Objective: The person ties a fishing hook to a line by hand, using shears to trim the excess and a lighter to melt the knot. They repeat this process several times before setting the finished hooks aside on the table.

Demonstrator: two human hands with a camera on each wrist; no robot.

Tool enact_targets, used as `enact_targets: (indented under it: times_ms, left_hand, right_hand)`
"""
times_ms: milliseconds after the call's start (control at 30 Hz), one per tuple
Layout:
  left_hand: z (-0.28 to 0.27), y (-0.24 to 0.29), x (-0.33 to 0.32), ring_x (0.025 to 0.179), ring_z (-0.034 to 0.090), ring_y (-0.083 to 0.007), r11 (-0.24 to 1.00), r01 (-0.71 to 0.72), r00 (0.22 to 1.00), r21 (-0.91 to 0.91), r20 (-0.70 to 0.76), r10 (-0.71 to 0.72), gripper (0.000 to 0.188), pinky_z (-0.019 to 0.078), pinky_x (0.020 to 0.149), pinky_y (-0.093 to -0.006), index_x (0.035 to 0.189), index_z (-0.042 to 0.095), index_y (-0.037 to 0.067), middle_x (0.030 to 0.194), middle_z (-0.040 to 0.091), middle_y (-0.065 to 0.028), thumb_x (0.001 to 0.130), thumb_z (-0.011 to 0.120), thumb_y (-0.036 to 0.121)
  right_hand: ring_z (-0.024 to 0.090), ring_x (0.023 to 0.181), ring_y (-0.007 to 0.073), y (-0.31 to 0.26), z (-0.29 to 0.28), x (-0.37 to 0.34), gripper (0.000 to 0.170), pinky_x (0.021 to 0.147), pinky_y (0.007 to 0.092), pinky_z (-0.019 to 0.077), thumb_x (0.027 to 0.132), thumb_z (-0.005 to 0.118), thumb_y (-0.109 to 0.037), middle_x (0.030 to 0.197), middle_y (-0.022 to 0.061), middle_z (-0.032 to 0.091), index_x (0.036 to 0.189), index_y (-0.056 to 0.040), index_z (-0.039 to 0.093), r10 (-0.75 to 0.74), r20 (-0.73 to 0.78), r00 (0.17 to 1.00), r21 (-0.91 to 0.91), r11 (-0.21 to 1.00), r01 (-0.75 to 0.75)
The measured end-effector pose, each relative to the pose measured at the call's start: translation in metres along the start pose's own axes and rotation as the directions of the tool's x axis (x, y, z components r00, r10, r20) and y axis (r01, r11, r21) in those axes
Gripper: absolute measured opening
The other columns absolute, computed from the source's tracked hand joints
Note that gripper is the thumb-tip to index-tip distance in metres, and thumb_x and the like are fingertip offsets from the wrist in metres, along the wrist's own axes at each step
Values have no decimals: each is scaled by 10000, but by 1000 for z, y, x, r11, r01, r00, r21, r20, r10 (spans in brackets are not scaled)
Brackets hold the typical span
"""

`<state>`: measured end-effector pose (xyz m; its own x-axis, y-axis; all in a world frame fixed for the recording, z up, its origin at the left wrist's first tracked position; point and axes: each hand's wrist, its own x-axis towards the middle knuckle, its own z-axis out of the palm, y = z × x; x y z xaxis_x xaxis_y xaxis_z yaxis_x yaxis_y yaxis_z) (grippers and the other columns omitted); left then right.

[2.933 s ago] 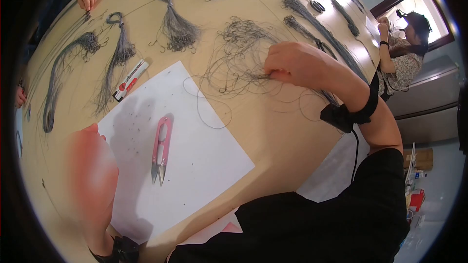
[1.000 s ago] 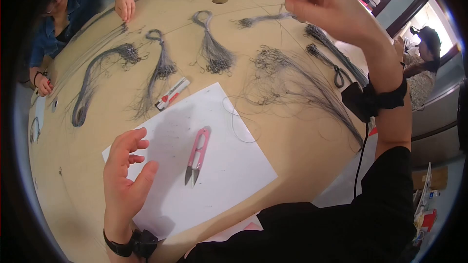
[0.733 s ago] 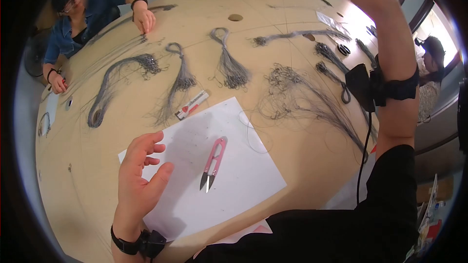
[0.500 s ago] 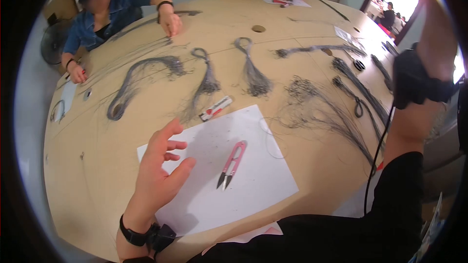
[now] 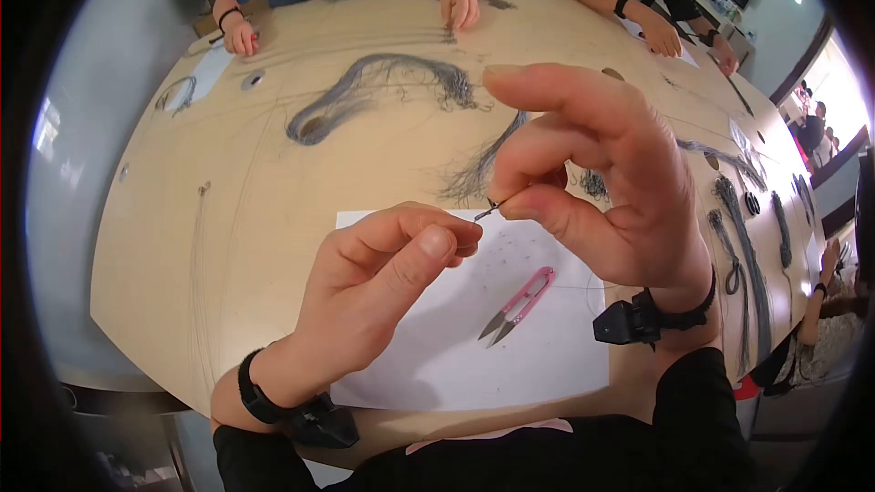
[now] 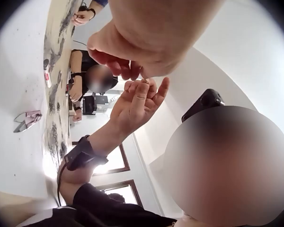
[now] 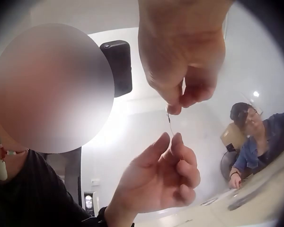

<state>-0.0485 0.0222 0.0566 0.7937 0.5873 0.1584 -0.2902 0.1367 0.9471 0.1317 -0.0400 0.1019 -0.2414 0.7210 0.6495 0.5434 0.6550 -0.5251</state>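
Observation:
In the head view both hands meet above the white paper [image 5: 437, 369]. My right hand [image 5: 629, 173] pinches a small dark fishing hook [image 5: 490, 210] between thumb and a curled finger, its index finger raised. The fingertips of my left hand [image 5: 374, 282] pinch the thin line at the hook's other end. Seen from the right wrist, the pale line [image 7: 172, 130] spans the short gap between the two hands. Pink thread snips [image 5: 529, 296] lie on the paper below, blades parted, among dark specks.
A curved bundle of hooked lines [image 5: 453, 87] lies beyond the hands, and more bundles [image 5: 743, 228] lie at the right by black-handled scissors [image 5: 752, 203]. Across the table [image 5: 146, 246], a denim-sleeved person's hand [image 5: 460, 9] touches hooked lines.
My right hand left the tangled lines, rose high at the right, then came across to my left hand. My left hand went from relaxed fingers to pinching. The head view turned leftward.

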Motion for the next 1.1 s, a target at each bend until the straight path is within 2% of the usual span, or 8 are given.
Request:
enact_targets:
  times_ms: [233,400,467,500,633,700,833,1100]
  left_hand:
    - [4,-10,1,783,497,-98,965,193,979,-176,-36,-202,177,384,692,-232,897,545,25,869,565,-44,823,470,168]
    - [3,-16,3,740,487,-88,940,224,972,-256,-17,-236,151,376,658,-219,892,549,31,851,564,-34,805,498,143]
    - [2,-20,2,729,483,-86,939,224,972,-260,-4,-234,142,375,652,-218,888,551,30,846,564,-32,798,507,131]
    - [2,-22,2,733,486,-87,961,152,985,-230,-47,-167,136,376,646,-216,887,554,27,848,564,-34,791,516,117]
    - [2,-20,4,753,493,-83,985,-12,977,-171,-212,-24,126,383,649,-206,888,559,18,843,564,-32,773,529,61]
    - [2,-19,4,763,493,-80,986,-19,979,-167,-201,-15,128,384,661,-203,892,558,16,838,565,-30,770,529,47]
    - [0,-23,5,780,489,-69,986,-44,987,-161,-160,18,130,384,689,-197,893,556,10,825,564,-23,767,524,16]
    - [-1,-26,6,743,473,-55,997,-37,995,-75,-92,30,82,373,663,-186,840,550,4,814,545,-13,760,532,3]
  right_hand:
    - [546,605,124,15,12,-9,445,571,220,431,659,550,88,683,72,562,1073,33,396,-32,-5,999,-33,999,32]
    - [567,625,155,16,16,-12,401,588,232,451,637,557,95,692,85,570,1020,15,468,-98,-3,995,-81,992,97]
    - [556,612,151,14,17,-14,361,566,223,444,640,549,97,694,86,565,986,16,489,-41,-23,999,-74,996,39]
    - [545,598,147,14,16,-14,322,544,215,437,643,540,100,696,88,561,952,17,511,17,-39,999,-66,998,-19]
    - [507,571,132,19,14,-13,216,517,205,411,645,535,81,701,87,546,851,21,552,3,-38,999,-194,981,-11]
    - [474,558,118,14,16,-15,146,504,201,386,642,540,56,705,77,534,782,24,565,226,7,974,66,972,-225]
    - [476,566,112,14,21,-16,155,517,203,386,636,557,39,700,65,538,790,20,563,230,16,973,121,966,-230]
    - [468,542,160,21,29,-19,118,494,238,388,587,562,31,660,61,527,693,-14,538,51,-51,997,-78,995,-55]
